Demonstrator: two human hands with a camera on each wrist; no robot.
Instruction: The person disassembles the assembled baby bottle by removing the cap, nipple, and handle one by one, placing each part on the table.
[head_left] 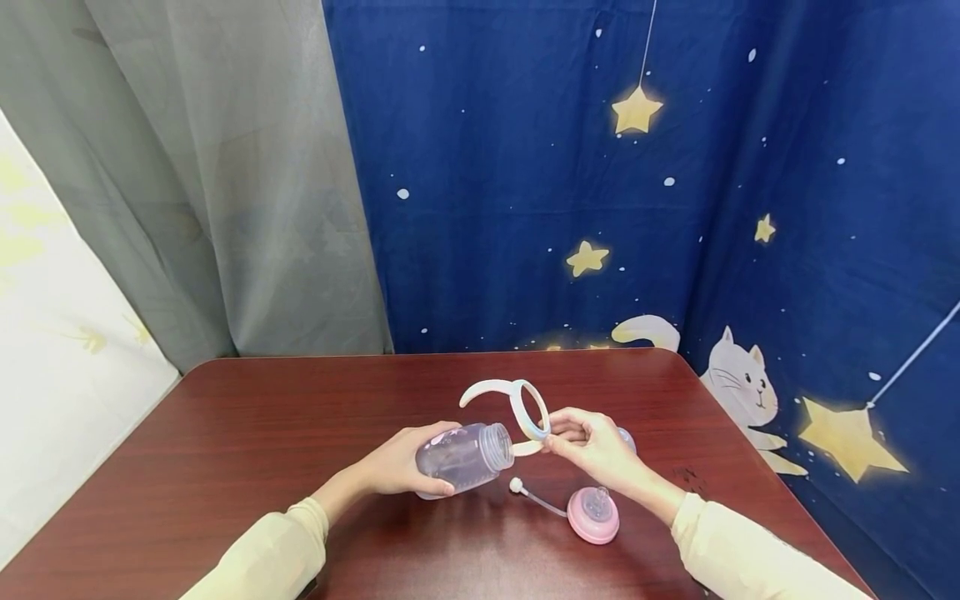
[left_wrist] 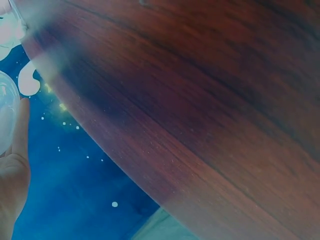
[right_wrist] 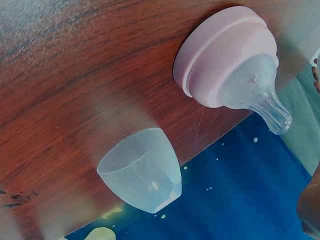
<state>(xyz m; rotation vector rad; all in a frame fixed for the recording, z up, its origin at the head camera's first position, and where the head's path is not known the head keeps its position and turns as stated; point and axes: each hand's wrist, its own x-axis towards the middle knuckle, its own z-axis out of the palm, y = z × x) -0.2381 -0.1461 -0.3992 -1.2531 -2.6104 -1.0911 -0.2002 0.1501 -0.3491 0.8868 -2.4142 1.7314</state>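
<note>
My left hand (head_left: 397, 462) grips a clear baby bottle (head_left: 468, 458) around its body. The bottle lies tilted on its side above the table, its threaded open mouth facing right. With thumb and fingertips, my right hand (head_left: 600, 450) pinches a white bottle handle ring (head_left: 519, 407) at its lower edge. This ring has two curved arms and stands just off the bottle's mouth. Below the right hand, a pink bottle collar (head_left: 592, 529) with a clear teat (right_wrist: 255, 85) sits teat up on the table. From it a thin straw (head_left: 546, 505) runs left to a white weighted end.
A translucent dome cap (right_wrist: 145, 170) stands on the table behind the right hand, partly hidden in the head view. The dark red wooden table (head_left: 300, 408) reaches back to a grey curtain (head_left: 262, 208) and a blue starry curtain (head_left: 510, 208).
</note>
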